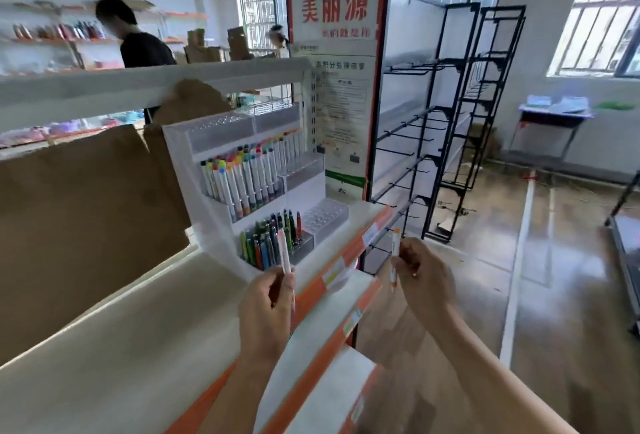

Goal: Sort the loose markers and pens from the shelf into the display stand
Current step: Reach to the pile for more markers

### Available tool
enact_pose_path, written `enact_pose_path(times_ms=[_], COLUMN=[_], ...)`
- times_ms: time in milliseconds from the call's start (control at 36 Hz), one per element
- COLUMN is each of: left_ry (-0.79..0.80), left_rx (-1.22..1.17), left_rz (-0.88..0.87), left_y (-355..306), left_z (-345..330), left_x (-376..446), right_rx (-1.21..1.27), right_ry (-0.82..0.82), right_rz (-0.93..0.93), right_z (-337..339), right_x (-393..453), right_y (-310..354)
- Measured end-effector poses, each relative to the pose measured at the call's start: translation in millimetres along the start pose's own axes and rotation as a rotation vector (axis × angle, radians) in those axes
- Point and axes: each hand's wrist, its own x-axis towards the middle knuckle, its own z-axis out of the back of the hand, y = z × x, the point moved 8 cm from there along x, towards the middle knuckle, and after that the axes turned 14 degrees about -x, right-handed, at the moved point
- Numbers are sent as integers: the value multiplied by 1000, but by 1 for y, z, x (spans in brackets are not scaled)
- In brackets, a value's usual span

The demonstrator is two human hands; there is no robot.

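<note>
Cardboard [79,212] leans at the far left behind the shelf [121,347]. Next comes the stand [211,226], upright on the shelf: white markers [242,181] with coloured caps fill its middle tier, darker pens [270,239] fill the lower front rack, and the clear rack [325,215] to their right has bare holes. Your left hand [266,309] pinches a white marker [284,253] with a pink cap, held upright just in front of the pens, not in any slot. Your right hand [422,271] grips a white marker with an orange cap [395,253], upright, out past the shelf's orange edge, well apart from the stand. Right of that, black wire racks [450,129] stand on the floor. A person [138,39] stands behind the shelving, back left.
</note>
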Motion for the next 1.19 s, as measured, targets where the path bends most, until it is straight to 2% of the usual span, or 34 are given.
enact_pose_path(times_ms=[333,556,695,806,1000,1195], left_ry=[-83,-164,-211,-308,-481,-572], left_rx=[107,239,288,272,365,495], left_rz=[-23,1,-88,-108,-38,-40], left_y=[22,22,21,14,19,15], left_z=[-26,-39,-54,-68,-83,-90], left_x=[109,144,170,185,199,197], right_rx=[63,191,329,423,530,569], right_ry=[-32,-4,23,28,131,244], right_rz=[75,193,277,364,524,699], right_z=[-49,-93,-113,-122,-142,-162], right_x=[123,185,230,264,303,312], right_y=[19,43,62,82,117,149])
